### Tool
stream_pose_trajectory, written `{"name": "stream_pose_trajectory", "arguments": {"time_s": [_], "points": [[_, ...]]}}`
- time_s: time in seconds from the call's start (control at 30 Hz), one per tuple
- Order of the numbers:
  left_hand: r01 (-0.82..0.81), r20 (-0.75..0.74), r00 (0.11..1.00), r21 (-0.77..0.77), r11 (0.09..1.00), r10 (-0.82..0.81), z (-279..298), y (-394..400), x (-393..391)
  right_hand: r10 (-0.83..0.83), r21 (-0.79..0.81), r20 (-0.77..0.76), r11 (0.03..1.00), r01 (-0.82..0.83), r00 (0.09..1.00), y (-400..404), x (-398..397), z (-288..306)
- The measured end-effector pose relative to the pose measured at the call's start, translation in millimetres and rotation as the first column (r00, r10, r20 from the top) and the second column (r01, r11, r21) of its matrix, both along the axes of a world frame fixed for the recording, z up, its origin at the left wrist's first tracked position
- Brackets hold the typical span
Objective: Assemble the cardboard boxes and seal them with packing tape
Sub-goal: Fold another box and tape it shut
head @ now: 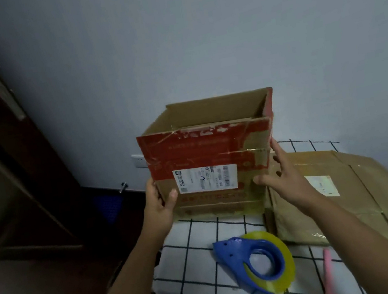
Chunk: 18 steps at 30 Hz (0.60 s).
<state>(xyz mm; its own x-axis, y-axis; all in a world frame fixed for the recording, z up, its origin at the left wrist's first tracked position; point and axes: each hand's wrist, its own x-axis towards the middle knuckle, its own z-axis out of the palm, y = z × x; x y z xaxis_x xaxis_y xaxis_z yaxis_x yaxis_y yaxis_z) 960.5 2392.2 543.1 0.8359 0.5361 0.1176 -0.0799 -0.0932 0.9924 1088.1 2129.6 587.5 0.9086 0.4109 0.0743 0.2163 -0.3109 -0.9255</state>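
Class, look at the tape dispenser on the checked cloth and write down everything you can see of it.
The tape dispenser is blue, plastic by its look, with a loop handle and a pointed nose aimed away from the person. It carries a roll of yellowish translucent packing tape. It lies on its side on the white, black-gridded tablecloth, near the table's front edge, in front of the upright box. Neither hand touches it.
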Motion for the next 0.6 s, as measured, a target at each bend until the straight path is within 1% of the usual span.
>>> {"name": "stream_pose_trajectory", "arguments": {"time_s": [0.07,0.17,0.27,0.37,0.47,0.53,0.6], "points": [[-0.002,-0.013,1.0,0.029,1.0,0.003,-8.7,-6.4,-4.2,0.019,-0.025,-0.014,1.0,-0.019,1.0,-1.6,0.9,-9.0],[-0.024,-0.001,1.0,0.015,1.0,0.024,-18.1,-19.2,-9.0,0.034,-0.031,-0.101,0.999,-0.037,0.994,-6.9,-4.1,-25.7],[-0.028,-0.002,1.0,0.037,0.999,0.028,-19.5,-32.2,-8.4,-0.007,-0.095,-0.165,0.995,-0.009,0.986,-12.1,-4.3,-40.0],[-0.082,-0.025,0.996,0.097,0.992,0.085,-18.0,-42.2,-4.8,-0.031,-0.109,-0.201,0.994,0.009,0.979,-13.8,-2.7,-43.7],[-0.134,-0.061,0.988,0.151,0.979,0.145,-12.8,-43.2,-0.1,-0.033,-0.111,-0.203,0.994,0.01,0.979,-11.4,-3.6,-35.7],[-0.13,-0.058,0.988,0.172,0.976,0.142,-6.8,-38.6,3.3,-0.02,-0.097,-0.188,0.995,0.001,0.982,-8.5,-5.3,-25.4],[-0.119,-0.044,0.991,0.199,0.973,0.13,-0.1,-31.3,6.6,-0.024,-0.026,-0.109,0.999,0.021,0.994,-7.4,-6.8,-15.9]]}}
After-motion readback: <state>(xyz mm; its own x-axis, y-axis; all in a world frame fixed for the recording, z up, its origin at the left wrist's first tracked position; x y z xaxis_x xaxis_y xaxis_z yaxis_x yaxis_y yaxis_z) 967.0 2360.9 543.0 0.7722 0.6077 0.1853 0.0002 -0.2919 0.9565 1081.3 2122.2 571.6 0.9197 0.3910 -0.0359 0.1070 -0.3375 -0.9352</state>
